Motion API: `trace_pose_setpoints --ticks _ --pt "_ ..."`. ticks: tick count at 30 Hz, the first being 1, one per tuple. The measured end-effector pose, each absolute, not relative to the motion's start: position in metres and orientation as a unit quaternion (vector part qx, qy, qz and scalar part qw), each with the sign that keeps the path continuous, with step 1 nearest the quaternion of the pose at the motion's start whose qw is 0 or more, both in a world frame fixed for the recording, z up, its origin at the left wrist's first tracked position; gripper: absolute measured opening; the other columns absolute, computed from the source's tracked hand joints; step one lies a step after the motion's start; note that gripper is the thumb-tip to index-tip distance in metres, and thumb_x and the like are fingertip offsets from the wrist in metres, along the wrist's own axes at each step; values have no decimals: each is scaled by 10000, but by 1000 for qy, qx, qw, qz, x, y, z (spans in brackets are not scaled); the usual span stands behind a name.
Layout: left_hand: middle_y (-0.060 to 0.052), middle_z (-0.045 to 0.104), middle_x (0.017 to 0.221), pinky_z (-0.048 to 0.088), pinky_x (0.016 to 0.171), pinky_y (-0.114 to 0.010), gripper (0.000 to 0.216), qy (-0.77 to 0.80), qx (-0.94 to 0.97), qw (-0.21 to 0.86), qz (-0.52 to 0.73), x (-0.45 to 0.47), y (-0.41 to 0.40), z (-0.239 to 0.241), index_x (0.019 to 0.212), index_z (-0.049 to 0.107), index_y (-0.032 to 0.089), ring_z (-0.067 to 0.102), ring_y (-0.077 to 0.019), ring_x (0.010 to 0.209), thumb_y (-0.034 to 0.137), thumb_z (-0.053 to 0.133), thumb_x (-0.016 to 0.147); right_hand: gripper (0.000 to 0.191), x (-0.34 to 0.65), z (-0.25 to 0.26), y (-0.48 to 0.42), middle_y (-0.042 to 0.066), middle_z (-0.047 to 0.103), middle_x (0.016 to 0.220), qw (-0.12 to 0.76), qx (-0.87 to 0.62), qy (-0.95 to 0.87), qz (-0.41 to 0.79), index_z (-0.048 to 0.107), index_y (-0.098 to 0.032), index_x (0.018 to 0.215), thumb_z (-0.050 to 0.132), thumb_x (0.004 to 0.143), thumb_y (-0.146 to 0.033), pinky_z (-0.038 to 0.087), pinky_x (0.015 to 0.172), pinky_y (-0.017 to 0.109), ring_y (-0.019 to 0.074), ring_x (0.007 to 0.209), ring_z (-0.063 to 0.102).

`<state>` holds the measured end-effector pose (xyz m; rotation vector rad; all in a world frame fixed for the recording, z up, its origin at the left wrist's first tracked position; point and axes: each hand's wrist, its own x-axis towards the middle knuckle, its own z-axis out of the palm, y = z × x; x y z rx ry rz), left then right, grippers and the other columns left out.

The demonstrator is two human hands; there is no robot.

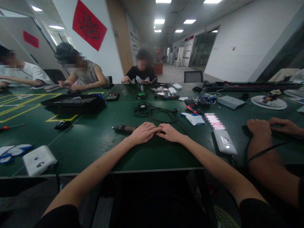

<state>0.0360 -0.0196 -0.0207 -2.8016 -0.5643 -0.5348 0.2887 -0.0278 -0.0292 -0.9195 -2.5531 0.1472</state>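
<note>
A slim power tool with a dark chuck, like an electric screwdriver (124, 128), lies on the green table with its tip to the left. My left hand (143, 132) is curled over its right end, back of the hand up. Meeting its fingertips, my right hand (169, 133) has its fingers bent and pressed together. A small dark bit shows between the fingertips; I cannot make out what it is. Just beyond both hands lies a loose black cable (158, 110) with a plug.
Right of my hands are a white device (224, 141), a blue-white packet (193, 118) and a neighbour's arm (263, 148). At left lie another white device (40, 160), a small black part (62, 124) and a black tray (73, 100). Several people sit around the table.
</note>
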Motion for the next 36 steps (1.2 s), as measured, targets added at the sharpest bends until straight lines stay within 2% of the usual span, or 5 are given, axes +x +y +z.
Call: trace_pose_setpoints --ticks 11,16,21,24,36 --pt "-90 633 1270 428 1094 -420 596 -184 -959 121 -178 35 -18 -22 1593 359 264 555 -239 1209 201 477 1013 204 287 -27 -30 77 651 1107 209 -333 -918 53 709 -190 1107 607 1037 -353 426 898 347 206 994 590" --pt "-101 646 1227 446 1070 -437 568 -192 -955 123 -187 36 -20 -20 1588 367 243 565 -253 1186 258 475 1031 205 287 -27 -30 79 651 1094 212 -335 -916 57 713 -187 1091 609 1034 -355 435 891 354 210 984 590" --pt "-93 641 1232 438 1076 -415 589 -189 -958 118 -182 37 -21 -18 1585 370 255 563 -238 1184 197 475 1008 214 288 -27 -30 82 650 1110 210 -338 -915 63 712 -189 1101 612 1032 -365 423 906 355 211 1000 588" --pt "-101 645 1190 435 1071 -428 562 -203 -954 120 -185 37 -21 -19 1579 377 231 569 -249 1166 253 474 1026 217 288 -28 -30 78 646 1080 208 -341 -915 56 712 -184 1052 606 1035 -372 415 891 346 209 993 583" --pt "-101 636 1259 427 1089 -437 586 -193 -957 118 -182 36 -21 -19 1586 367 244 547 -256 1220 235 495 1014 207 288 -28 -29 78 645 1097 213 -332 -917 54 712 -187 1101 610 1034 -355 424 897 350 208 992 584"
